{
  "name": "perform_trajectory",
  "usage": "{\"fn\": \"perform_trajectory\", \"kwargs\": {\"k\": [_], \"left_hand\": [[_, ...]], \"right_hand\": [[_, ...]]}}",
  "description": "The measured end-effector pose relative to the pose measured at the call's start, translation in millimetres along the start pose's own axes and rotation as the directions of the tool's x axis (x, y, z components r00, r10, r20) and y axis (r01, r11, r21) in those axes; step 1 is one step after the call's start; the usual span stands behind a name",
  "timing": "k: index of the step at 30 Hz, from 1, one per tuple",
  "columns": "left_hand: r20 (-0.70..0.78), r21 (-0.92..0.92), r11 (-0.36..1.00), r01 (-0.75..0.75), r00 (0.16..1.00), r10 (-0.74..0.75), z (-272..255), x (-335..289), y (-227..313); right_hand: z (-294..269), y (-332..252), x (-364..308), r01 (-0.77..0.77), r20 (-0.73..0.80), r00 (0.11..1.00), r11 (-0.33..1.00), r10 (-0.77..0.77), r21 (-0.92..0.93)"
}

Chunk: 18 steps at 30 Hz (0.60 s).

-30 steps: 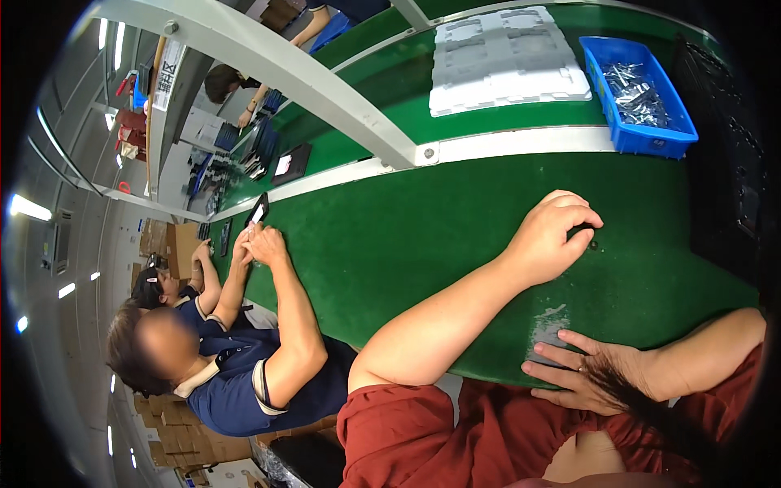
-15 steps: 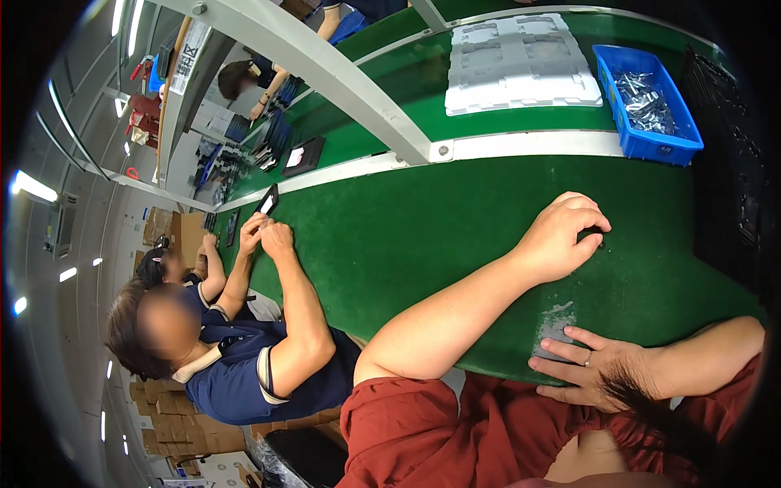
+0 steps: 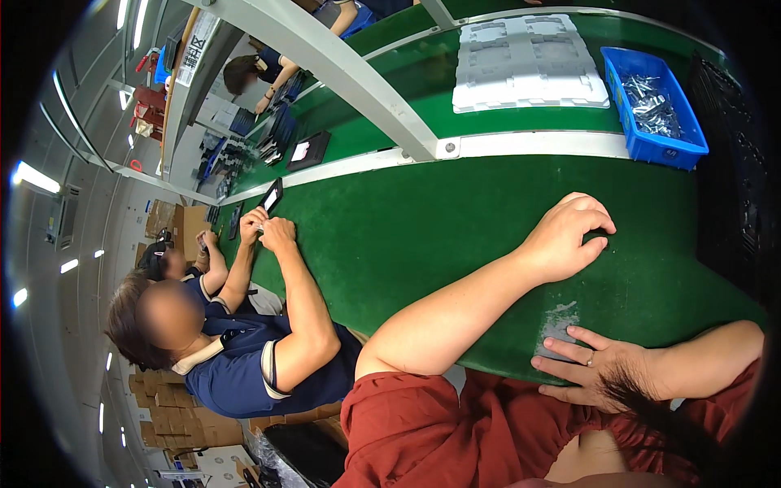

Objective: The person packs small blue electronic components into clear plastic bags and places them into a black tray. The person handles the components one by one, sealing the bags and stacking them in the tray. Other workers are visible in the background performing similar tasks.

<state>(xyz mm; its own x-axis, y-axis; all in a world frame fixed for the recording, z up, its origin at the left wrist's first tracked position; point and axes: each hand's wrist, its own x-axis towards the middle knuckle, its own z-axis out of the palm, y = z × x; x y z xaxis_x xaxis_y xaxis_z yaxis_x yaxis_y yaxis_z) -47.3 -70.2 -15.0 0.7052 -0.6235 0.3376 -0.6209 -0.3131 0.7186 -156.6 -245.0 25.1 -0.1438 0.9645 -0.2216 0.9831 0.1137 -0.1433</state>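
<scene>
- The left hand (image 3: 569,236) is being rested, fingers curled down and together, on the green belt (image 3: 423,236); something small and dark is perhaps being pressed under the fingertips, but it cannot be made out, so whether the hand is clamped on anything cannot be told.
- The right hand (image 3: 598,370) is being laid flat with fingers spread apart at the near edge of the green belt, fingertips touching a pale worn patch (image 3: 557,321); nothing is being held in it, and it appears to be placed there as a support.
- The forearm is being stretched across the near half of the green belt, probably so that the left hand is being kept steady on the cloth.
- A blue bin (image 3: 651,102) of small metal parts is being kept at the far side of the green belt, beyond the white rail (image 3: 521,146), within reach of the left hand.
- A white moulded tray (image 3: 529,61) is being kept beside the blue bin, further along that far side; its pockets are too washed out to be read.
- Further down the green belt, a small dark device (image 3: 271,196) is being handled by a co-worker's hands (image 3: 268,228) at the belt's edge.
- The ends of the green belt are being cut off by the round rim of the view.
</scene>
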Motion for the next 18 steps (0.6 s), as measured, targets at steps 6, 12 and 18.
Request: {"fn": "perform_trajectory", "kwargs": {"k": [6, 12, 18], "left_hand": [[0.008, -0.007, 1.000, -0.028, 1.000, 0.028, 2.3, 2.6, -1.0], [0.001, -0.011, 0.999, -0.036, 0.999, 0.036, 1.9, 1.9, -1.0], [0.009, -0.001, 1.000, -0.010, 1.000, 0.010, 1.9, 0.7, 0.1]], "right_hand": [[-1.2, -1.8, -1.1, -0.015, 0.016, 1.000, 1.000, 0.016, -0.016], [0.9, -1.3, -0.8, -0.016, -0.023, 1.000, 1.000, 0.016, 0.007], [3.7, 0.7, -1.0, 0.000, -0.064, 0.998, 0.999, 0.003, 0.053]]}}
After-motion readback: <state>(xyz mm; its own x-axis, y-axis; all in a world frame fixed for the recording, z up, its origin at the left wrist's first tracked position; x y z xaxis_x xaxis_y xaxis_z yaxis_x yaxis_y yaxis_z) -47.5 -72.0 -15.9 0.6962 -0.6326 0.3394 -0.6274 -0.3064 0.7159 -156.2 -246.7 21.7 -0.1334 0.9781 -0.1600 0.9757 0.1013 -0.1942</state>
